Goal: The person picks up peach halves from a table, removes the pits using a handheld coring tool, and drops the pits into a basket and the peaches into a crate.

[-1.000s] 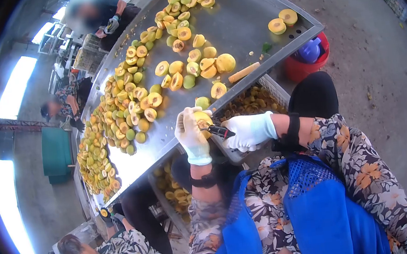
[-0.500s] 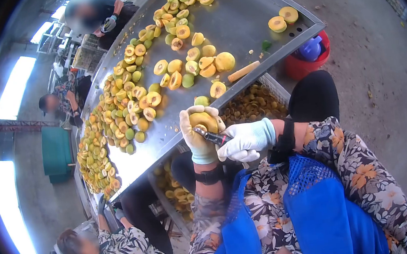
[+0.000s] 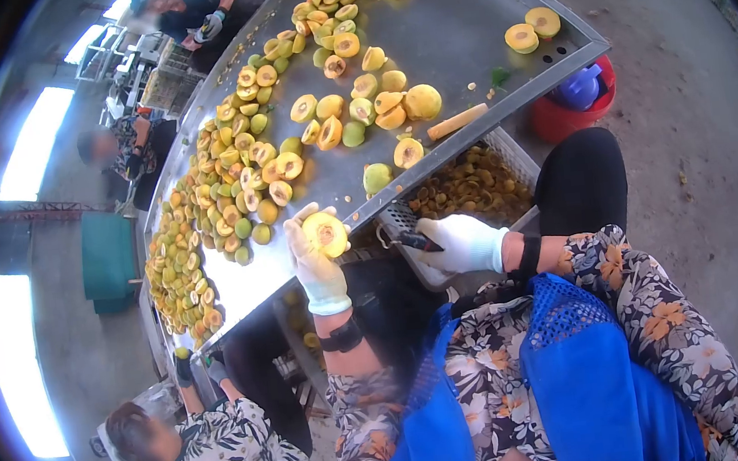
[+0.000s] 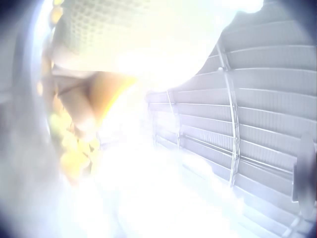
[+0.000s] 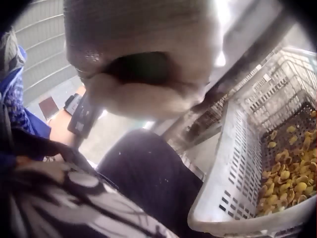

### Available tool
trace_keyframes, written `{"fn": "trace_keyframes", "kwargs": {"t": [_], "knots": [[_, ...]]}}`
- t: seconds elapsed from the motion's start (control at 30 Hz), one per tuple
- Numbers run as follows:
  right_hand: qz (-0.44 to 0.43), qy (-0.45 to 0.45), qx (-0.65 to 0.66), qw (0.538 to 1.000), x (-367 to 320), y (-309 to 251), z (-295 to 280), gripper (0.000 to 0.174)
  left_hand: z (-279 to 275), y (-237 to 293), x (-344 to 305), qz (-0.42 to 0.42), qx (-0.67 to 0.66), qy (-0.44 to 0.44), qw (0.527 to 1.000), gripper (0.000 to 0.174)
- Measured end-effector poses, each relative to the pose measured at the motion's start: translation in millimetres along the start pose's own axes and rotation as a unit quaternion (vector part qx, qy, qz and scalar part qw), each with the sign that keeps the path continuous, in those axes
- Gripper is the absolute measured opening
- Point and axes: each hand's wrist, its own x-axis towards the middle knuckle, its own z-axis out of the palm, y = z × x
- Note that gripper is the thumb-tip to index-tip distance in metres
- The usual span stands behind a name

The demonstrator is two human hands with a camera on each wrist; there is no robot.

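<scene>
My gloved left hand (image 3: 318,273) holds a yellow peach half (image 3: 325,235) near the table's front edge, its cut face turned up toward the head camera. In the overexposed left wrist view, the pale glove (image 4: 133,34) fills the top, with a blurred orange edge below it. My gloved right hand (image 3: 466,244) grips a pitting tool (image 3: 419,242) by its dark handle. The tool's thin metal end points left over a crate, apart from the peach half. Curled glove fingers (image 5: 143,99) show in the right wrist view.
Many halved peaches (image 3: 234,168) are heaped along the metal table (image 3: 439,37). A perforated crate (image 3: 518,158) of small yellow-brown pieces stands below its edge. A wooden stick (image 3: 458,121) lies near the rim; a red bucket (image 3: 545,120) stands beyond. Other people (image 3: 230,448) work along the table's far side.
My hands have parted: the tool was at the fruit in my left hand and is now off to the right. My left hand has moved left and turned the cut face up.
</scene>
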Motion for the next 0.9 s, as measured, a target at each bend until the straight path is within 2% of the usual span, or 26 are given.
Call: {"fn": "trace_keyframes", "kwargs": {"t": [0.07,0.13,0.2,0.23,0.27,0.33,0.37,0.4,0.47,0.57,0.63,0.7,0.73,0.8,0.9], "knots": [[-0.034,0.074,-0.013,0.997,4.4,-18.2,-4.6,0.029,6.5,-2.3,-3.2,-0.006,-0.017,-0.043,0.999,0.056],[-0.05,0.098,-0.042,0.993,12.1,-25.2,-3.5,0.028,22.1,-5.5,-7.4,0.006,-0.012,-0.058,0.998,0.055],[-0.032,0.08,-0.088,0.992,15.9,-28.8,-8.8,0.028,34.0,-11.0,-9.7,0.02,-0.009,-0.07,0.997,0.054],[-0.029,0.072,-0.112,0.991,12.0,-28.4,-15.4,0.02,35.6,-16.2,-9.6,0.052,0.028,-0.061,0.996,0.052],[-0.029,0.073,-0.113,0.99,9.5,-26.8,-20.8,0.02,37.9,-19.4,-9.6,0.084,0.065,-0.051,0.993,0.05],[-0.004,0.067,-0.205,0.977,3.4,-19.1,-29.4,0.018,37.7,-21.8,-14.3,0.053,0.031,-0.051,0.997,0.046],[0.014,0.075,-0.249,0.965,1.0,-7.2,-30.4,0.015,34.5,-17.5,-16.8,0.031,0.046,-0.022,0.998,0.045],[0.052,0.031,-0.299,0.952,-6.1,2.8,-35.8,0.016,28.9,-11.8,-17.4,0.008,0.062,0.005,0.998,0.045],[0.082,0.018,-0.309,0.947,-22.5,45.5,-31.6,0.017,-2.5,3.6,-15.6,0.064,0.11,0.042,0.991,0.046],[0.055,0.037,-0.253,0.965,-22.4,37.3,-27.2,0.018,-39.8,12.1,-15.9,0.07,0.126,0.048,0.988,0.05],[-0.024,0.069,-0.191,0.979,-9.1,12.3,-13.2,0.021,-32.5,23.5,-20.3,0.018,0.101,0.042,0.994,0.055],[-0.085,0.123,-0.12,0.982,-2.6,-29.2,-8.7,0.024,-9.8,23.9,-25.7,0.005,0.078,0.02,0.997,0.056],[-0.091,0.093,-0.102,0.986,0.8,-44.2,-11.1,0.023,2.9,22.4,-29.0,-0.007,0.055,-0.002,0.998,0.058],[-0.078,0.051,-0.111,0.99,6.2,-54.1,-11.3,0.021,23.9,17.8,-33.0,0.041,0.038,-0.033,0.998,0.055],[-0.018,0.021,-0.16,0.987,-1.2,-45.9,-26.0,0.018,27.2,-4.0,-31.7,0.07,0.088,-0.025,0.993,0.05]]}}
